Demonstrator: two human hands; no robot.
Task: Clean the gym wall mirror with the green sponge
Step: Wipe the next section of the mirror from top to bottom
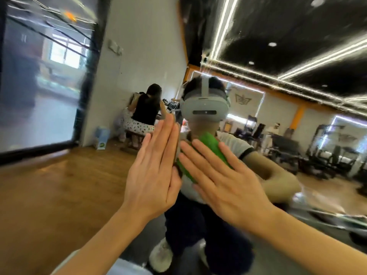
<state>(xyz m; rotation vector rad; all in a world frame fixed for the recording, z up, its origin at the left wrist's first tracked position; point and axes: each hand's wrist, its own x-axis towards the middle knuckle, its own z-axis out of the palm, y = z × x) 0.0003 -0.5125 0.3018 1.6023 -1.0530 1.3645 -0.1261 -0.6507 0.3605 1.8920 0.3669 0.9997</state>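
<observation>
Against the gym wall mirror [258, 120], both bare hands are pressed flat, seen from behind by the head camera. The left hand [151, 171] is laid on the glass with its fingers straight and close together, pointing upward; its reflected palm is seen edge to edge with it. The right hand [224, 183] is spread beside it, fingers straight and slightly apart, and the green sponge [210, 149] is pinned under those fingers against the glass, near the middle of the mirror; the sponge's green is shown above and between the fingertips, though some of it may be reflection. In the mirror, the person's reflection is shown in a grey headset [204, 110], a white shirt and dark trousers. A seated figure in a black top [147, 110], a wooden floor [59, 195], dark gym machines [325, 151] and ceiling light strips [297, 70] are also reflected. The picture is blurred towards its edges.
</observation>
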